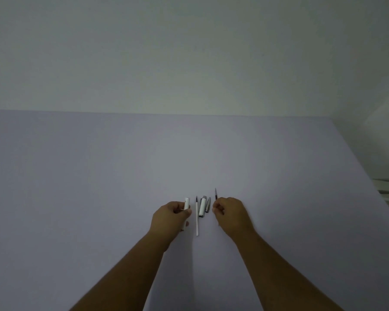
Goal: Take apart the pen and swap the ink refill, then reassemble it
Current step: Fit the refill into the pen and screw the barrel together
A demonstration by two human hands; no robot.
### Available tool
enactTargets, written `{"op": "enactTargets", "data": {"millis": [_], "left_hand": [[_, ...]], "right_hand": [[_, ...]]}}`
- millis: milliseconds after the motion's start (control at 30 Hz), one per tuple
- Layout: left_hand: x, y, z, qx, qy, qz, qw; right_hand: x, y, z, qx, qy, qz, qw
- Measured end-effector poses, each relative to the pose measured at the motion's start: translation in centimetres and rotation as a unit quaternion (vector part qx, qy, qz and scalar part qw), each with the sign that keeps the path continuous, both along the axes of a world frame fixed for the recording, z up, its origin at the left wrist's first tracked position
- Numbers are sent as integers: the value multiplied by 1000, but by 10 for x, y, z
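Pale grey wall (189, 52) fills the upper half of the view, and below it a plain lavender table (99, 176) runs to the near edge, dimly lit. All the pen parts sit in a small cluster near the table's middle, with both forearms reaching in from about five and seven o'clock. At the nine o'clock side of the cluster the left hand (170, 217) is closed around the white barrel (186, 209), which stands nearly upright in the grip with its open end pointing away. Just to its three o'clock a refill (197, 217) lies on the table, a thin white tube with a dark tip aimed at twelve o'clock. Beside that, further toward three o'clock, rests the cap (203, 207), white with a grey end, and a small grey piece (208, 204) lies against it; what that piece is cannot be told. The right hand (230, 215) is pinched on a second refill (215, 194), whose dark tip pokes out past the knuckles toward twelve o'clock. Judging by this layout, disassembly is finished and the swap is at its midpoint: one refill is out and lying down, the other looks ready to enter the barrel. Which one is fresh cannot be told. Still left, as it seems: sliding it in, refitting the grey piece, and capping.
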State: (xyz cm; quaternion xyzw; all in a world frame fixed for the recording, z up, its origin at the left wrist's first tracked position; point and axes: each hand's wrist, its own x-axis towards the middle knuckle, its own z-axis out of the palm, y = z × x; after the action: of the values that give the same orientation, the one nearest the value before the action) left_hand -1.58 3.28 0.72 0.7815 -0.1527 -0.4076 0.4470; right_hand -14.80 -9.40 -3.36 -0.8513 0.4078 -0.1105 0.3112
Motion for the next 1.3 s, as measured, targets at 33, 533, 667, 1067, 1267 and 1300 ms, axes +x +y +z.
{"op": "enactTargets", "data": {"millis": [33, 533, 667, 1067, 1267, 1300], "left_hand": [[0, 1, 0, -1, -1, 0, 1000], [7, 12, -3, 13, -25, 7, 1000], [9, 15, -3, 23, -34, 9, 999], [12, 26, 2, 63, -116, -51, 990], [7, 26, 11, 58, -142, -92, 984], [6, 26, 12, 55, -143, -93, 984]], "right_hand": [[0, 0, 0, 0, 3, 1, 1000], [25, 56, 5, 23, 121, -60, 991], [31, 64, 7, 29, 141, -71, 987], [32, 54, 45, 284, -141, -181, 931], [31, 46, 62, 325, -252, -220, 885], [31, 47, 63, 322, -254, -221, 885]]}}
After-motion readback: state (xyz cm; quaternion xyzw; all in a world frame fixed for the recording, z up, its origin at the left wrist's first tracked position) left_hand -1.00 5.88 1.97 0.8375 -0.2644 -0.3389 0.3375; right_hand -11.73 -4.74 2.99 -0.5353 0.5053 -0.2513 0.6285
